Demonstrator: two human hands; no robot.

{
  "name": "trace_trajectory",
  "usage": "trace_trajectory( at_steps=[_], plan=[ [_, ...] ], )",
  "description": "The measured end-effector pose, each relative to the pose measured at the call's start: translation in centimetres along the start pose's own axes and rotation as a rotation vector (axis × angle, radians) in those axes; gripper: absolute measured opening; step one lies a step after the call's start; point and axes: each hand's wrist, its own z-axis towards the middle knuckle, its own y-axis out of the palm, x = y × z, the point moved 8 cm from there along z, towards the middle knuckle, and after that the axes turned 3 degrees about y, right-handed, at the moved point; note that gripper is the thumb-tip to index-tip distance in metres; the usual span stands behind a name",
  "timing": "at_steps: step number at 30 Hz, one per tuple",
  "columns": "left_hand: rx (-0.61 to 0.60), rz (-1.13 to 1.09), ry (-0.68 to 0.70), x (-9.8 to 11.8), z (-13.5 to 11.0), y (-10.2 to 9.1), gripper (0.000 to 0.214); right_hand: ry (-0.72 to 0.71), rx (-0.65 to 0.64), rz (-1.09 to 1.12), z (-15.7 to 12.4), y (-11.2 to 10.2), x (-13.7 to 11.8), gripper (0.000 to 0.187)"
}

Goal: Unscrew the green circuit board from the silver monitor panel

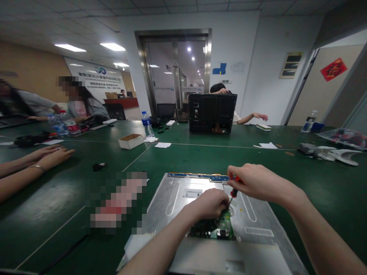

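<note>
A silver display panel [258,221] lies flat before me, with a blue circuit strip [197,176] along its far edge. On its middle sits a green circuit board [226,225], partly covered by my left forearm. My right hand [252,181] grips a red and black screwdriver [234,192], tilted with its shaft pointing down to the board's far edge. My left hand [210,202] is closed beside the screwdriver tip, fingers bent over the board. What those fingers hold, if anything, is hidden.
On the green table [114,191] stand a black computer case [212,114], a small open box [131,141] and a water bottle [147,124]. Another person's hands [51,154] rest at left. Grey-white parts [327,152] lie at far right.
</note>
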Motion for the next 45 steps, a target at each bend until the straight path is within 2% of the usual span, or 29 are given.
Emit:
trace_trajectory(
  at_steps=[3, 13, 19, 23, 30, 36, 40, 45],
  plan=[
    [0.013, -0.002, 0.012, -0.06, 0.03, 0.11, 0.02, -0.051, 0.023, 0.033, -0.27, -0.03, -0.24, 0.015],
    [-0.005, 0.021, 0.008, -0.05, -0.01, 0.12, 0.018, 0.043, -0.01, -0.017, 0.17, -0.03, 0.1, 0.034],
    [0.012, 0.002, 0.004, -0.07, -0.01, 0.05, 0.019, -0.013, 0.031, -0.003, -0.11, -0.06, -0.05, 0.013],
    [0.012, 0.003, 0.014, 0.15, -0.06, -0.16, 0.019, -0.047, 0.025, 0.032, -0.4, -0.07, -0.33, 0.019],
    [0.004, 0.018, 0.003, 0.11, -0.03, -0.16, 0.017, 0.046, 0.001, -0.042, 0.17, 0.07, 0.34, 0.03],
    [0.023, 0.02, 0.011, 0.06, 0.03, -0.06, 0.018, -0.029, 0.042, -0.017, -0.23, -0.01, 0.0, 0.014],
    [0.015, 0.023, -0.002, 0.1, -0.04, -0.12, 0.018, -0.051, 0.039, 0.023, -0.48, -0.01, -0.18, 0.023],
    [0.008, 0.028, -0.006, 0.06, -0.09, -0.15, 0.017, 0.039, 0.03, -0.028, -0.04, -0.07, 0.3, 0.03]
  ],
)
